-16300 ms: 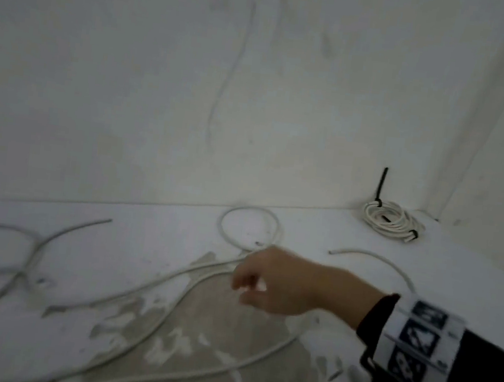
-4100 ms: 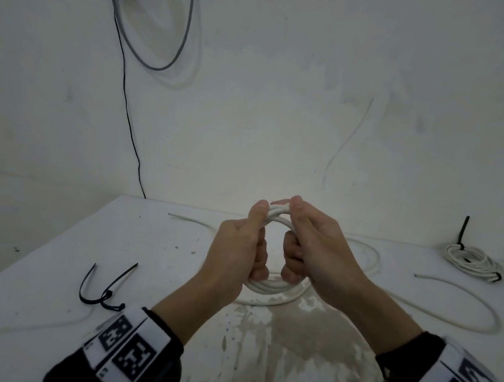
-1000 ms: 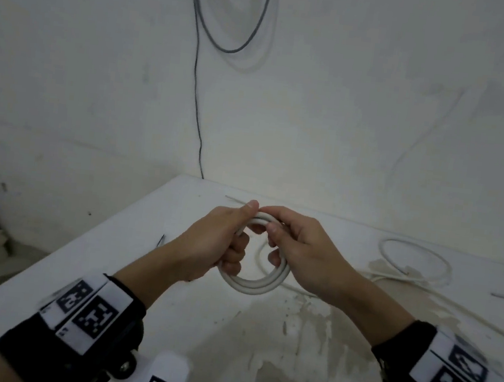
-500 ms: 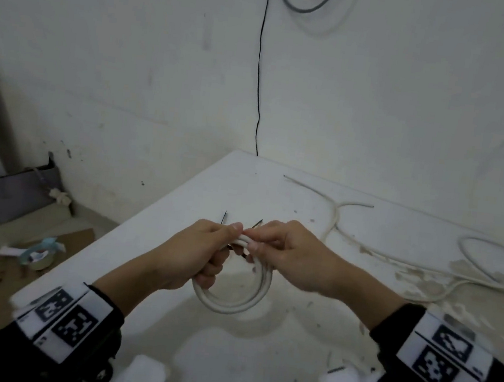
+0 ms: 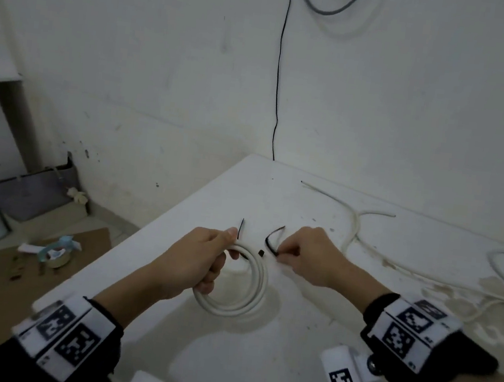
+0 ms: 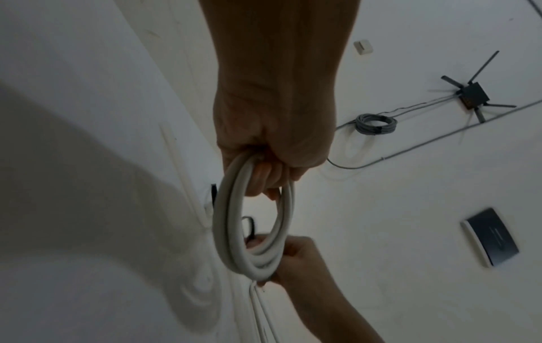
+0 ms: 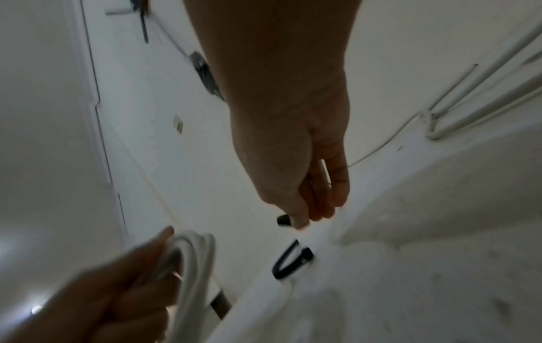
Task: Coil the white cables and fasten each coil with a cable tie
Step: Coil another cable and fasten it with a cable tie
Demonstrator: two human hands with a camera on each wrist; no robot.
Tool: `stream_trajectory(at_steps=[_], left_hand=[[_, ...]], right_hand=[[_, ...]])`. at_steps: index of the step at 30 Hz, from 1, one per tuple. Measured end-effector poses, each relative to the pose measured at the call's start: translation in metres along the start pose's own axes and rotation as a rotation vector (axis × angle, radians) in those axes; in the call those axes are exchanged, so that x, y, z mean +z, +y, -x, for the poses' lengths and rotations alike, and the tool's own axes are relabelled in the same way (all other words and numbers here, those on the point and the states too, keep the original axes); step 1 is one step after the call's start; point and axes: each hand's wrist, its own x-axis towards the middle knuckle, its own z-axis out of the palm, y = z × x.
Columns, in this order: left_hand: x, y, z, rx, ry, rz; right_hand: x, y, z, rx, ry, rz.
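Observation:
My left hand (image 5: 201, 263) grips a small coil of white cable (image 5: 231, 301) and holds it just above the white table (image 5: 287, 367), near its left edge. In the left wrist view my curled fingers (image 6: 264, 178) pass through the coil (image 6: 228, 222). My right hand (image 5: 300, 256) is off the coil, its fingertips bunched on the end of a black cable tie (image 5: 271, 240) that lies on the table. A second black tie (image 5: 241, 229) shows beside my left thumb and runs behind the coil. The right wrist view shows the thumb tip (image 7: 300, 221) against a black tie end (image 7: 283, 220), with a U-shaped tie (image 7: 290, 262) beyond.
Loose white cables (image 5: 356, 231) trail over the table's right side. A thin black wire (image 5: 275, 99) runs down the wall behind. The table's left edge (image 5: 144, 241) drops to a floor with a tape roll (image 5: 58, 256) and a grey bag (image 5: 30, 194).
My right hand has let go of the coil and moved right onto a black cable tie. The left hand alone now holds the coil, slightly lower.

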Motion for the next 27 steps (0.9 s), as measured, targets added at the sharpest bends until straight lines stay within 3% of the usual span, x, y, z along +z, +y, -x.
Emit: stream_trajectory(at_steps=[3,5,7,11,17,22,27], left_hand=[[0.018,0.004,-0.004,0.102,0.041,-0.008],[0.032,0.007,-0.009,0.192,0.069,-0.037],[0.048,0.011,-0.016,0.296,0.093,-0.089],[0.083,0.02,-0.025,0.534,0.131,-0.153],[0.116,0.036,-0.028,1.009,0.161,-0.34],[0.134,0.045,-0.03,1.125,0.097,-0.377],[0.147,0.049,-0.029,1.177,0.137,-0.391]], right_hand=[[-0.023,-0.005,0.017,0.003,0.321,-0.352],[-0.036,-0.013,0.035,-0.041,0.415,-0.627],[-0.044,-0.019,0.053,-0.09,0.433,-0.746],[-0.048,-0.015,0.082,-0.089,0.433,-0.763],[-0.055,0.002,0.118,-0.152,0.495,-0.726],[-0.065,0.017,0.134,-0.166,0.505,-0.629],[-0.071,0.023,0.142,-0.174,0.549,-0.505]])
